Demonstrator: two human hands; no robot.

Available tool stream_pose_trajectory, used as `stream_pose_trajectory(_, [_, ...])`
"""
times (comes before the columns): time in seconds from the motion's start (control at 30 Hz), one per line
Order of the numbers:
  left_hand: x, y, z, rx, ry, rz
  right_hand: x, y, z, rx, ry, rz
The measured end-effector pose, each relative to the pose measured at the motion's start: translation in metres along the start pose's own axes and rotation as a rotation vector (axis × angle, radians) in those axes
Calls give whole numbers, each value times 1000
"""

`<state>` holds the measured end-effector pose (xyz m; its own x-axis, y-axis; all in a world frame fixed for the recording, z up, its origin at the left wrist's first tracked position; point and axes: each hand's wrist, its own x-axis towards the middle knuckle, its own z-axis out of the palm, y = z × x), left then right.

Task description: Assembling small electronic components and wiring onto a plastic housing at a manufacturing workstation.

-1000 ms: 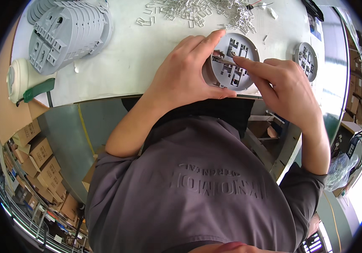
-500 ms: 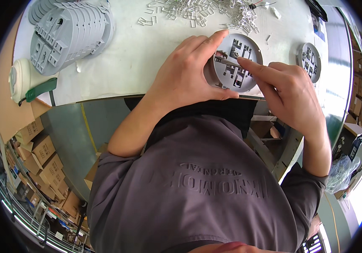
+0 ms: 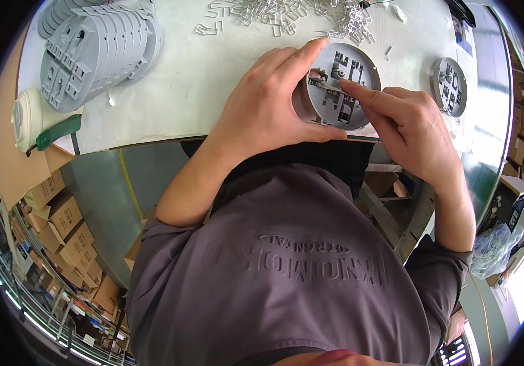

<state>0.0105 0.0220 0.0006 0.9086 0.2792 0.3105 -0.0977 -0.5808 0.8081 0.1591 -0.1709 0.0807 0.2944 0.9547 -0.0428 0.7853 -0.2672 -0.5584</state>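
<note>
My left hand [image 3: 265, 100] wraps round the left side of a round grey plastic base [image 3: 369, 70]. Its thumb lies along the near rim and its fingers along the far left rim. The base is tilted up at the table's front edge, its slotted inner face showing dark openings and small metal parts. Over that face reaches my right hand [image 3: 411, 119], index finger stretched out and the other fingers curled. A slim metal tool [image 3: 329, 87] runs from under this fingertip to the base's left inside edge; its grip is hidden in the hand.
Many bent metal clips [image 3: 280, 13] lie heaped at the back of the table. A stack of grey round bases [image 3: 100, 52] stands at left, beside a cream and green device [image 3: 39, 119]. Another round base [image 3: 450, 87] lies at right. Cardboard boxes [image 3: 70, 216] fill shelving at lower left.
Both hands and the held base have shifted slightly away from me and a little left. The right index finger still rests over the base with the metal tool under it.
</note>
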Motion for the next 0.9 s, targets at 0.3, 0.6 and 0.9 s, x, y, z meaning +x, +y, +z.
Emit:
stream_pose_trajectory(0.3, [0, 1, 0, 16, -17, 0, 20, -50, -11, -430, -116, -28])
stream_pose_trajectory(0.6, [-2, -2, -1, 46, -31, 33, 39, -61, -47, -626, -297, -56])
stream_pose_trajectory(0.9, [-2, -1, -1, 0, -9, 5, 32, -60, -34, -518, -216, 104])
